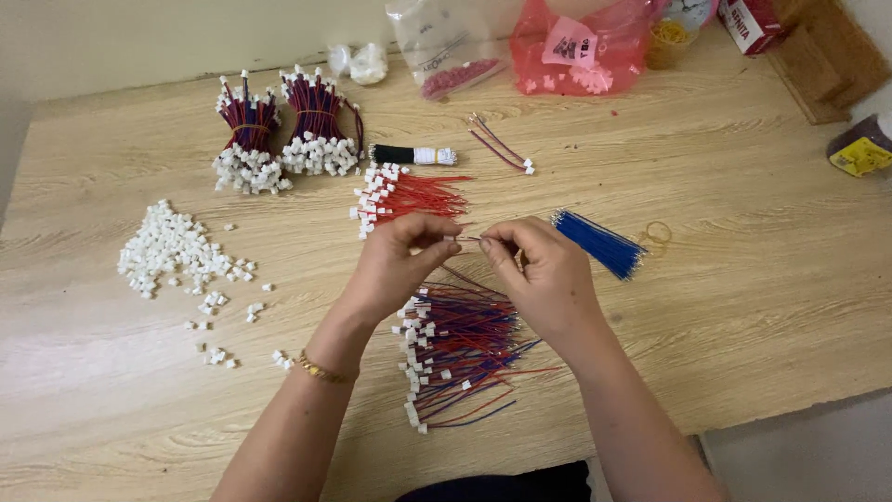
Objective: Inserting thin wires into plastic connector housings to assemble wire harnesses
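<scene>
Pinching a small white connector (452,239) and a thin wire end between them, the left hand (400,265) and right hand (544,274) meet at centre frame above the tabletop (743,307); both are closed in fingertip grips, left on the connector, right on the wire.

Done, judging by the layout: 2 banded bundles of red-and-blue leads with white connectors (279,139) at upper left, and a loose fan of finished leads (455,358) just below the hands.

Left, as far as it shows: a pile of loose white connectors (172,251) at left, a sheaf of red wires (409,197) already tipped with connectors above the hands, and a bundle of blue wires (599,244) to the right. Supply appears ample, so the work seems mid-run.

Hard to make out: the wire held by the right hand is mostly hidden by fingers; its colour cannot be told. Whether it is seated in the connector cannot be told. Bags (576,46) at the top edge are cut off.
</scene>
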